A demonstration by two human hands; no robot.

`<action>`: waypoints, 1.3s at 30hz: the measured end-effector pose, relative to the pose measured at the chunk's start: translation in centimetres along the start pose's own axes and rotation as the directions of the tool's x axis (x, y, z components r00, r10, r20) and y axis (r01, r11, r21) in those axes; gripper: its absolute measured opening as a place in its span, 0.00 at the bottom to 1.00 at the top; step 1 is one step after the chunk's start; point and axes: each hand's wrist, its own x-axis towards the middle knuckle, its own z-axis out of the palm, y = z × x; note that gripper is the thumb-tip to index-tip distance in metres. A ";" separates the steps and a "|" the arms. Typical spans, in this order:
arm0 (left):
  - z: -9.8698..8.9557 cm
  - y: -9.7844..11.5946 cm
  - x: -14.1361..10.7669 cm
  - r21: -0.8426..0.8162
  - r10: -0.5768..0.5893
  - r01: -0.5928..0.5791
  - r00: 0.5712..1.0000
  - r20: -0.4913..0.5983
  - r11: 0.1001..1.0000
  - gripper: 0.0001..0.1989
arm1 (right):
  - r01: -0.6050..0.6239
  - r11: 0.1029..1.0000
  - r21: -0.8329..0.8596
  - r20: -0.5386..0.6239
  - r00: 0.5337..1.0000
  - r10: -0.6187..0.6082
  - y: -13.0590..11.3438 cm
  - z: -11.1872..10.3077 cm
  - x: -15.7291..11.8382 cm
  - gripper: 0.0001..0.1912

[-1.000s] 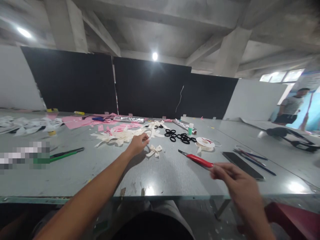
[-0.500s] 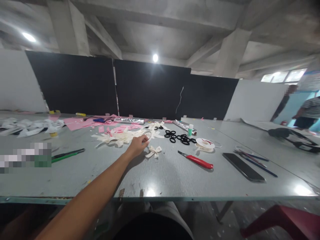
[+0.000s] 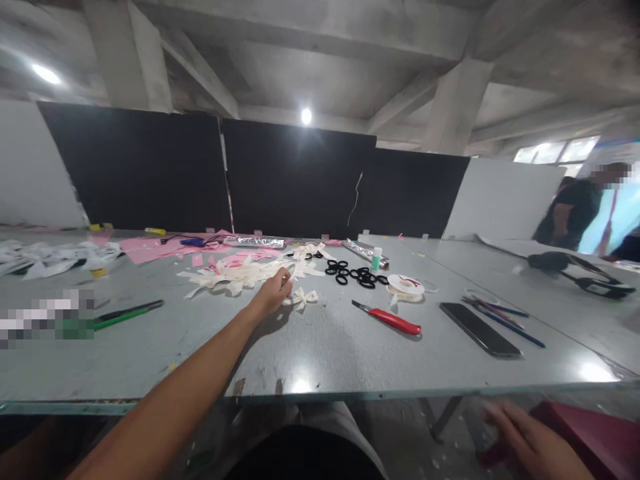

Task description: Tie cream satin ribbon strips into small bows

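Observation:
My left hand (image 3: 275, 291) is over the middle of the table, its fingers pinched together at the right edge of a pile of cream ribbon pieces (image 3: 240, 277). Whatever lies between its fingertips is too small to make out. Just right of the fingers lies a cream ribbon bow (image 3: 304, 298), partly behind the hand. My right hand (image 3: 525, 433) is low at the right, below the table's front edge and in front of a dark red stool (image 3: 590, 427). Motion smears its fingers, and nothing can be made out in them.
Black rings (image 3: 363, 275), a glue stick (image 3: 377, 259), a ribbon spool (image 3: 405, 285) and a red-handled knife (image 3: 393, 321) lie right of centre. Farther right are a phone (image 3: 480, 330) and thin tools (image 3: 505, 317). People stand beyond the table at the right.
My right hand has come into view at the lower right. The thin ring shape seen at my left fingertips no longer shows. The view has shifted slightly, and a person at the right has moved.

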 end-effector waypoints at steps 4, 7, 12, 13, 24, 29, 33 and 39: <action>0.4 0.0 0.2 -0.100 0.031 -0.029 0.999 0.010 0.995 0.06 | 0.322 0.934 0.154 -0.018 0.946 -0.323 -10.5 3.1 4.0 0.13; 0.6 -0.1 0.2 -0.181 0.051 -0.047 0.999 0.018 0.982 0.06 | 0.596 0.777 0.202 -0.015 0.795 -0.606 -18.8 9.0 9.0 0.13; 0.6 -0.4 0.4 -0.249 0.087 -0.079 0.996 0.019 0.965 0.06 | 0.726 0.669 0.160 0.030 0.674 -0.738 -25.3 19.0 17.1 0.18; 0.6 -0.4 0.5 -0.247 0.090 -0.081 0.996 0.028 0.966 0.06 | 0.741 0.646 0.183 0.045 0.650 -0.759 -25.4 20.3 17.9 0.15; 1.6 -0.1 0.9 -0.103 0.063 -0.057 0.996 0.061 0.993 0.12 | 0.642 0.737 0.212 -0.131 0.766 -0.630 -22.6 21.8 18.3 0.10; 0.8 0.1 1.1 0.092 0.064 -0.063 0.998 -0.010 0.994 0.14 | 0.690 0.716 0.103 -0.086 0.724 -0.685 -22.7 21.7 18.5 0.09; 0.6 0.3 1.2 0.215 0.107 -0.100 0.994 -0.022 0.972 0.13 | 0.689 0.723 0.040 -0.014 0.724 -0.689 -22.7 21.5 18.6 0.08; 0.5 1.1 1.2 0.178 0.180 -0.167 0.982 -0.062 0.970 0.14 | 0.460 0.793 0.398 -0.014 0.868 -0.497 -23.1 22.6 18.9 0.09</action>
